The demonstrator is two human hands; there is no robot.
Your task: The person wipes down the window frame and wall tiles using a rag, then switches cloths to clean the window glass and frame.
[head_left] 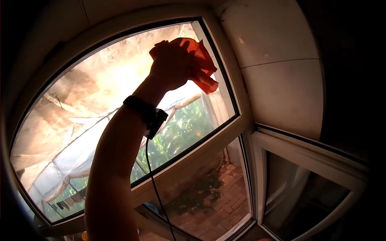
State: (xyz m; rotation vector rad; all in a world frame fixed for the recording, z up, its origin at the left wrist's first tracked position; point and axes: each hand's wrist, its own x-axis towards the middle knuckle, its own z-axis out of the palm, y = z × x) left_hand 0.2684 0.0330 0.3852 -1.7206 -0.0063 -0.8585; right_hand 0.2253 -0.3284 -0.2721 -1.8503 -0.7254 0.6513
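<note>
My left hand (172, 66) is raised against the upper right part of a window pane (96, 88), its back toward me. Under the palm and fingers is a red cloth (204, 62), bunched up and pressed to the glass, with a loose corner hanging down on the right. Strong backlight darkens the hand, so single fingers are hard to make out. On the wrist sits a black band (138, 107) with a small black device (157, 124), from which a thin cable (155, 184) runs down. My right hand is not in view.
A light frame (193, 150) surrounds the pane. At the lower right, a hinged window sash (303, 193) stands swung out. Tiled wall (277, 76) is on the right. Outside are green plants (181, 128), plastic sheeting, hanging laundry (70, 201) and brick paving (229, 193).
</note>
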